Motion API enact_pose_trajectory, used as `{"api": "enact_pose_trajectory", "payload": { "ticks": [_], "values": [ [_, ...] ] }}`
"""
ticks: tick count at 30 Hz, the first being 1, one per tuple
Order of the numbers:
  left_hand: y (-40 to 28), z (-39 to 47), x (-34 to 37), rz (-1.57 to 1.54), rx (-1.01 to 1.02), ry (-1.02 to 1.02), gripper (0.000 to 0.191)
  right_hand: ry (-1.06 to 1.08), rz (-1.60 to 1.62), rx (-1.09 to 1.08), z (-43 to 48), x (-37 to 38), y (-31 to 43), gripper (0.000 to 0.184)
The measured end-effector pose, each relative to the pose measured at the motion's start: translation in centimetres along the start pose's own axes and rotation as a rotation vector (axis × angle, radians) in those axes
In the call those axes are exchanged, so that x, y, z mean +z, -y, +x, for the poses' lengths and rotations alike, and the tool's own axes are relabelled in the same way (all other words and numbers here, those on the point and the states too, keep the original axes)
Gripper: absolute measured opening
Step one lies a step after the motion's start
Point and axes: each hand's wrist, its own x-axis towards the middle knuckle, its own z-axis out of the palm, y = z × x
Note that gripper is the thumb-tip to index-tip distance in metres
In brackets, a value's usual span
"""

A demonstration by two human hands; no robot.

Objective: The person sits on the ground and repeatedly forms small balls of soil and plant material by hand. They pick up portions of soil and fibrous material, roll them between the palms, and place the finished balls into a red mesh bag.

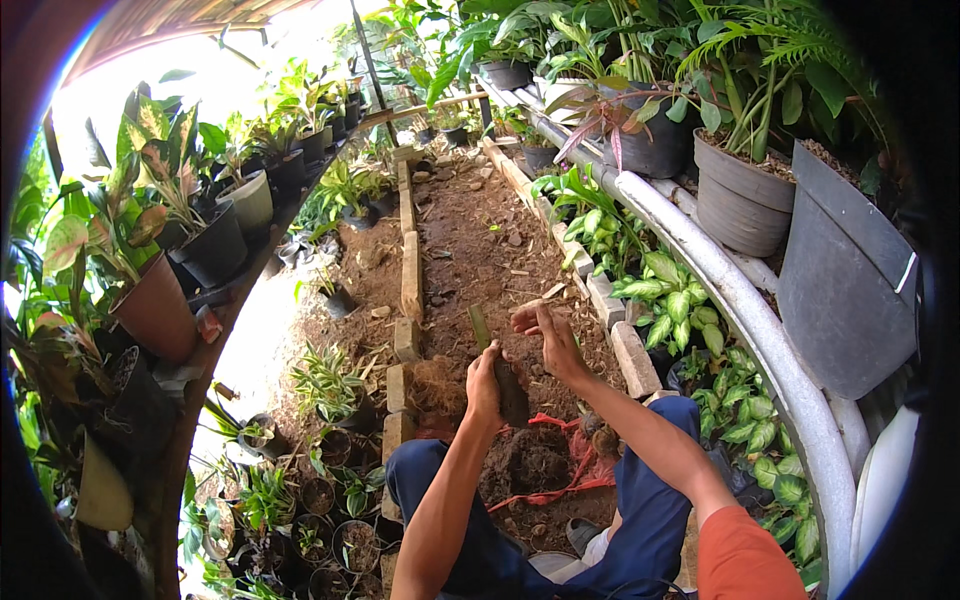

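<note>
My left hand (486, 384) is closed around a long dark object with a flat greenish-brown piece (478, 327) sticking out above the fist. Its thicker dark end (514, 401) shows below the fingers; what it is, I cannot tell. Slightly higher and to the right, my right hand (553, 343) is raised, fingers apart, with nothing visible in it. Between my knees a clump of dark soil (534, 459) lies on torn red plastic (592, 457). A small brown rounded thing (602, 439) rests at its right. Fibrous dry roots (437, 384) lie left of my left hand.
A soil path (472, 225) runs ahead, edged by brick-like blocks (411, 274) and more blocks (634, 360) on the right. Potted plants stand on a left shelf (255, 274). At right, large pots (742, 195) sit behind a pale pipe rail (720, 274). Small pots (356, 544) crowd the lower left.
</note>
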Motion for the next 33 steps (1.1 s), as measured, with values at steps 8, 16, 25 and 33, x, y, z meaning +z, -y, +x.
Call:
{"api": "enact_pose_trajectory", "payload": {
  "ticks": [8, 16, 25, 33],
  "values": [
    [-1.1, 0.3, -0.2, -0.194, -0.079, -0.035, 0.037, -0.025, -0.032, -0.033, 0.3, -0.5, -0.2, 0.056],
    [0.2, 0.8, -1.4, -0.445, -0.138, 0.045, 0.044, -0.029, 0.013, -0.022, 0.3, -0.3, -0.1, 0.058],
    [0.3, 0.6, -0.8, -0.355, -0.098, 0.111, 0.034, -0.009, 0.008, -0.028, 0.3, -0.5, -0.2, 0.057],
    [0.4, 1.3, -1.5, -0.128, -0.175, 0.052, 0.033, -0.013, 0.008, -0.006, 0.4, -0.5, -0.4, 0.057]
  ]
}}
